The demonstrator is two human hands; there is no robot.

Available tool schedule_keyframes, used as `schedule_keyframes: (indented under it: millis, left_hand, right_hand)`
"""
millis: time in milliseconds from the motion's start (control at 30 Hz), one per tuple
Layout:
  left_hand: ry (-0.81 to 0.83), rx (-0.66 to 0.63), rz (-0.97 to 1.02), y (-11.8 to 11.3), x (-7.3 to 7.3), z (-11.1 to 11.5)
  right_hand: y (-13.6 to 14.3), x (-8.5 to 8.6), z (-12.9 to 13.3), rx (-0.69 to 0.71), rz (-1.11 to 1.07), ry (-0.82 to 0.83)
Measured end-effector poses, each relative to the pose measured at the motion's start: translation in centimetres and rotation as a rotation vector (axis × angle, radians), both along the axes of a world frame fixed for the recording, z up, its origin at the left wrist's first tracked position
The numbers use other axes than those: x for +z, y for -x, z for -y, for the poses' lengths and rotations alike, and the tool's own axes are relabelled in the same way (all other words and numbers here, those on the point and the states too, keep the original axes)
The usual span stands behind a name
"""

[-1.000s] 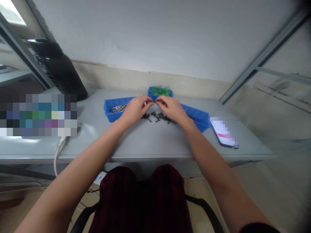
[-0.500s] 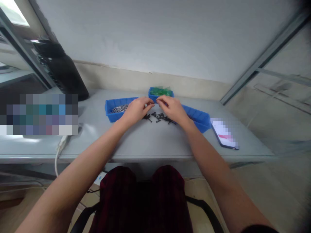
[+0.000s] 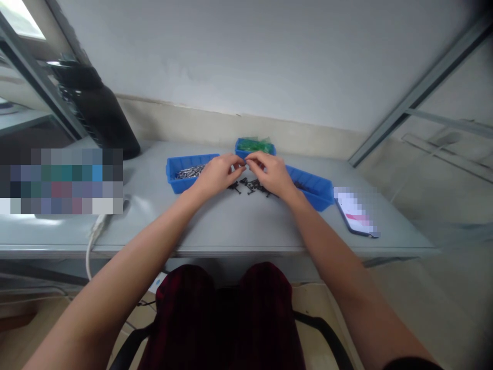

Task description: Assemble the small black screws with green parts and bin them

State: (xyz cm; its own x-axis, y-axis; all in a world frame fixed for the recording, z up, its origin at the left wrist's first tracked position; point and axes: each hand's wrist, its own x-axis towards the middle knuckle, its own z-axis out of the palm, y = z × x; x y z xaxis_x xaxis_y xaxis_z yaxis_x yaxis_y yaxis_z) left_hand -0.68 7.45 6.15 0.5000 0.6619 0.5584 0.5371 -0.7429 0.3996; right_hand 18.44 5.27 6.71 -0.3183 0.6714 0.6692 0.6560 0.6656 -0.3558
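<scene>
My left hand (image 3: 220,172) and my right hand (image 3: 271,172) meet fingertip to fingertip above the table. Both are closed in a pinch, and whatever sits between the fingers is too small to make out. Below them lies a loose pile of black screws (image 3: 252,185). Beside my left hand is a blue bin of silver metal pieces (image 3: 172,177), partly covered by that hand. A second blue bin (image 3: 321,198), holding dark small parts, stands to the right, behind my right wrist. Behind my hands, a small blue bin (image 3: 242,153) holds green plastic bags (image 3: 256,144).
On the right of the grey table (image 3: 239,226) lies a phone (image 3: 354,213). A black bottle (image 3: 100,113) stands at the back left, near a blurred-out patch and a white cable (image 3: 96,231). The wall (image 3: 250,67) rises behind the table.
My right hand has shifted slightly left, so its fingertips now come together with those of my left hand. The bins and the screw pile have stayed in place.
</scene>
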Motion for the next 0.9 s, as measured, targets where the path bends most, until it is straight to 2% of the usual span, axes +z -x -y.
schedule_keyframes:
  millis: [367, 600, 900]
  left_hand:
    - [-0.085, 0.061, 0.194, -0.08, 0.15, -0.02]
    - [-0.073, 0.009, 0.123, -0.09, -0.07, -0.09]
    - [-0.057, 0.006, 0.137, 0.00, -0.28, -0.35]
  right_hand:
    - [-0.47, 0.42, -0.14, 0.011, 0.020, 0.044]
    - [-0.25, -0.18, -0.20, 0.025, 0.165, 0.148]
    - [-0.32, -0.09, -0.04, 0.017, 0.171, 0.115]
